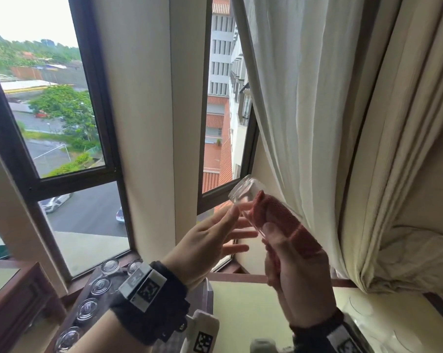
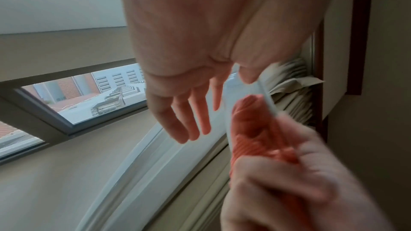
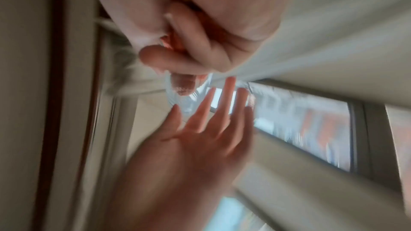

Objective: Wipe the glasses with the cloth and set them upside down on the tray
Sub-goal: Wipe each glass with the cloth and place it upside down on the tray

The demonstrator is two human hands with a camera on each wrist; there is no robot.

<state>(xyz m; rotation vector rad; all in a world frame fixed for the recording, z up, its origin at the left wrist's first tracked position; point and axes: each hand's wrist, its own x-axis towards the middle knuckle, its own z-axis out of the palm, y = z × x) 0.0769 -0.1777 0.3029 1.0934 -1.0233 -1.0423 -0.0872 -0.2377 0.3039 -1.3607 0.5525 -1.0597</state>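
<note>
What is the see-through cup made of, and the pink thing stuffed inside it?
The cup looks like clear, smooth glass: the window shows right through it, and its rim shines. The pink thing looks like soft knitted or ribbed cloth, matte, with fine ridges showing; which fibre it is cannot be told.

The glass (image 1: pixel 246 197) is a small clear tumbler, held up in the air at centre-right of the head view in front of the pale curtain. It's tipped over at an angle, thick base pointing up and to the left, mouth down and to the right. The cloth (image 1: pixel 279 220) is a pinkish-red ribbed knit thing, stuffed into the mouth and trailing out lower right. Down in the lower left corner the dark tray (image 1: pixel 106 272) sits on the sill by the window, and five more clear glasses (image 1: pixel 88 308) stand on it, upside down with their round bases showing.
</note>
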